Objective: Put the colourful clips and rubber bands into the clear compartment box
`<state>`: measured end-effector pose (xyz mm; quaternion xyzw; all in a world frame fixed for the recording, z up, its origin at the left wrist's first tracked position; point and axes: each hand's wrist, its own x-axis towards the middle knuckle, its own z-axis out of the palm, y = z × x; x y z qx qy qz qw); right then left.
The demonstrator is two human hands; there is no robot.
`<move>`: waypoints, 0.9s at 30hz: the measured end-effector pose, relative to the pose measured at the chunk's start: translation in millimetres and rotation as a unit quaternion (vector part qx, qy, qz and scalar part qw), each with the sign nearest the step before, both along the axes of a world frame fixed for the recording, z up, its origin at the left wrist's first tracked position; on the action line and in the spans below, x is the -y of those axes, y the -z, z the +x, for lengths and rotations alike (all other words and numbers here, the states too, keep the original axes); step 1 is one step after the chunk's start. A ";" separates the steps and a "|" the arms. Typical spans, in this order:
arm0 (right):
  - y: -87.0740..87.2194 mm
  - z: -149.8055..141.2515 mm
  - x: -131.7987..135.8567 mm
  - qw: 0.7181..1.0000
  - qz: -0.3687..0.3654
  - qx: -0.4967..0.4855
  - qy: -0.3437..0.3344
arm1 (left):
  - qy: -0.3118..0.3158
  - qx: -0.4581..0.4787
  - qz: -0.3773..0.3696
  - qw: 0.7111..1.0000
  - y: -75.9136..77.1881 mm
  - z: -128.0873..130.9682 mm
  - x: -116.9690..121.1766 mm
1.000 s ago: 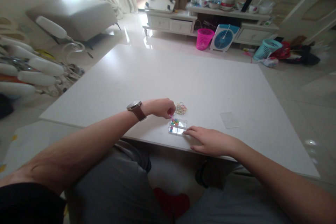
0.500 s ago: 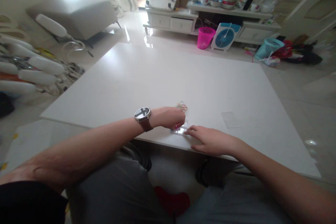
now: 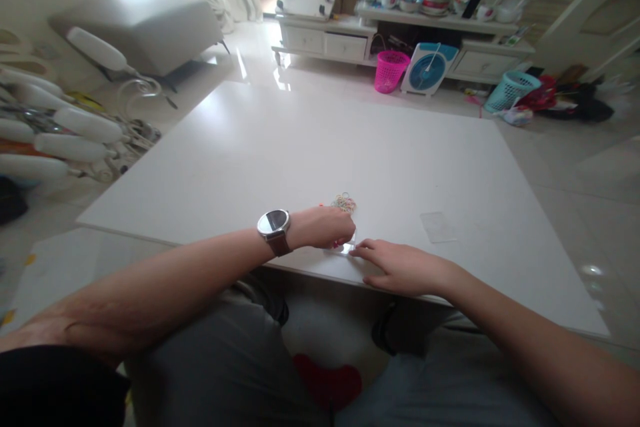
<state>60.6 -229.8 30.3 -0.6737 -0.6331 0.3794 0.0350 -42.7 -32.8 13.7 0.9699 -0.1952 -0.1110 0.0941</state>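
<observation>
My left hand [image 3: 327, 225], with a watch [image 3: 274, 223] on its wrist, is curled closed above a small clear plastic box [image 3: 347, 249] near the table's front edge. A bit of pink shows under its fingers, but what they pinch is hidden. My right hand [image 3: 400, 267] lies low on the table, fingers stretched out, its fingertips touching the box's right side. Just beyond my left hand is a small heap of thin multicoloured loops [image 3: 345, 201], which look like rubber bands. A clear flat plate [image 3: 439, 227], perhaps a lid, rests farther right.
The large white table [image 3: 310, 140] spreads out ahead. White chairs [image 3: 85, 127] stand to the left. Beyond it are a pink basket [image 3: 391, 73], a blue fan [image 3: 429, 70], a turquoise basket [image 3: 513, 91] and a white cabinet [image 3: 345, 45] with dishes.
My left hand has shifted slightly to the right over the box and its wrist has turned a little. The right hand has stayed in place.
</observation>
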 end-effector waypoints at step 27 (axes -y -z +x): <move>-8.1 -1.5 -0.3 1.000 -0.014 0.001 -0.009 | -0.044 -0.035 -0.074 0.996 -1.3 0.1 -10.4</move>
